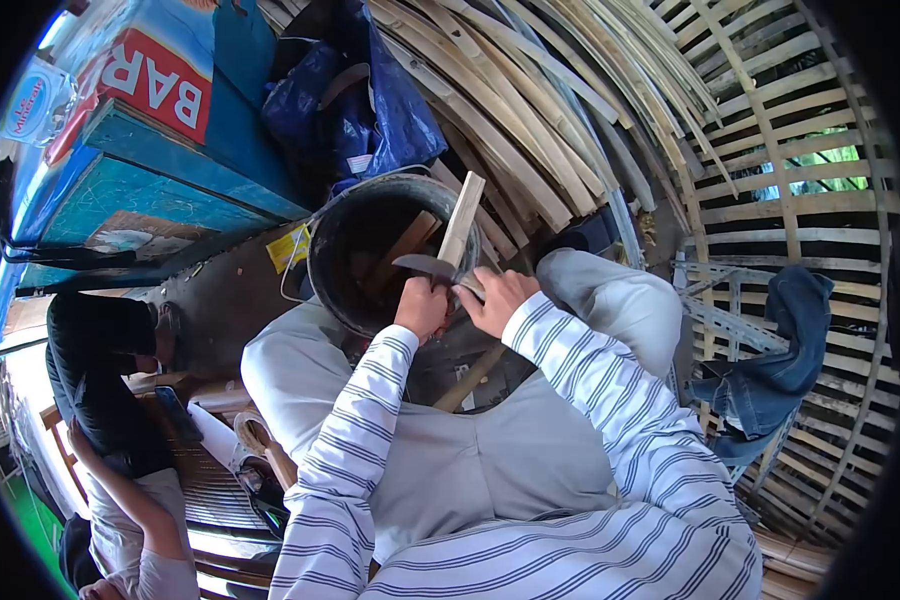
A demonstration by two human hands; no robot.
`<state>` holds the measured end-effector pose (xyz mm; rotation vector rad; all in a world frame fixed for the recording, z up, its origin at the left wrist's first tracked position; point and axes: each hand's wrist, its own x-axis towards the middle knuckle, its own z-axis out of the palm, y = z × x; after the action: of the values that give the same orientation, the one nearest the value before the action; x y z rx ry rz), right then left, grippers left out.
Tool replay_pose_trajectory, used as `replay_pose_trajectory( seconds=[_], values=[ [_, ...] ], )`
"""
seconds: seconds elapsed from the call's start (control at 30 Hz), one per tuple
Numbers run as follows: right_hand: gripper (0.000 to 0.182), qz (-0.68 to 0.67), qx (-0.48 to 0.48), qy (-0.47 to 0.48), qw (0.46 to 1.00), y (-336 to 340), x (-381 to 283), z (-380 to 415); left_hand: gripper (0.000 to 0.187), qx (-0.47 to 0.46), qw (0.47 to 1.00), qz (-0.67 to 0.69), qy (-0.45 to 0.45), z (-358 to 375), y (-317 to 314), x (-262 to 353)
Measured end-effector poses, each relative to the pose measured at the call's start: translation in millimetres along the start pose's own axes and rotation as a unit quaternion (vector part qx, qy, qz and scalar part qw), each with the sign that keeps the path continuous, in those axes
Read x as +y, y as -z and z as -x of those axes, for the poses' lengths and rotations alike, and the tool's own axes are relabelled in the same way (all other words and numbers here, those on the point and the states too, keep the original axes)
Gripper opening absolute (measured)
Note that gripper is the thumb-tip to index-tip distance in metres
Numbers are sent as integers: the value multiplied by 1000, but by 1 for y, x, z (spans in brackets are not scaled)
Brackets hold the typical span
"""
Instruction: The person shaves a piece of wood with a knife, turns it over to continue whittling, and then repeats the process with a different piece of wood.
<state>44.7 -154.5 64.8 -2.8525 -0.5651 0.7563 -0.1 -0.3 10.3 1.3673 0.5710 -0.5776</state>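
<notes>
My right hand (503, 300) is closed round the handle of a knife (425, 265). The dark, curved blade points left and lies across a pale wooden stick (461, 220). My left hand (423, 308) is closed on the stick's lower end, just below the blade; the fingers hide that end. The stick slants up and away, over the rim of a black bucket (315, 258) between my knees. Inside the bucket lies a brown piece of wood (407, 240), with the rest in shadow.
Long bamboo strips (530, 110) are piled ahead, beside a blue plastic bag (410, 130). A turquoise cabinet (180, 180) stands at left. Another person (100, 390) sits on a slatted bench (210, 490). At right, jeans (770, 370) hang near a woven bamboo wall (740, 220).
</notes>
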Motion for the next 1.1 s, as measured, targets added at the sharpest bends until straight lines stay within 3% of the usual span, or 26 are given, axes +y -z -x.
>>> replay_pose_trajectory(
  seconds=[0.13,0.27,0.4,0.53,0.57,0.6,0.67,0.8,0.93,1.03,1.1],
  values=[
    [47,-47,72,-47,995,-1,14,-19,17,25,1000,9,13,-2,-2,0],
    [46,9,11,13,1000,-2,3,4,22,32,998,-44,-41,-5,-2,-10],
    [47,-40,79,-34,995,-10,18,-18,18,25,999,27,24,-6,-2,-4],
    [48,3,14,25,1000,-8,2,7,24,30,999,-30,-15,0,-3,-5],
    [50,-2,18,-23,1000,-4,6,-2,24,31,999,-25,-2,5,-5,-4],
    [50,-32,93,-69,993,-12,19,-17,24,26,1000,-13,9,5,-5,-5],
    [51,-56,74,-109,990,-11,33,-31,23,21,999,17,24,5,-4,-3],
    [50,-32,8,-33,999,-6,12,-4,25,13,998,34,43,5,-2,1],
    [47,-36,61,-45,996,-15,14,-18,26,35,999,32,22,-6,5,-4],
    [47,-48,51,-44,997,-13,4,-10,25,18,997,59,42,-4,5,1],
    [48,-29,19,4,999,-10,0,-4,23,21,998,59,22,4,3,5]
  ],
)
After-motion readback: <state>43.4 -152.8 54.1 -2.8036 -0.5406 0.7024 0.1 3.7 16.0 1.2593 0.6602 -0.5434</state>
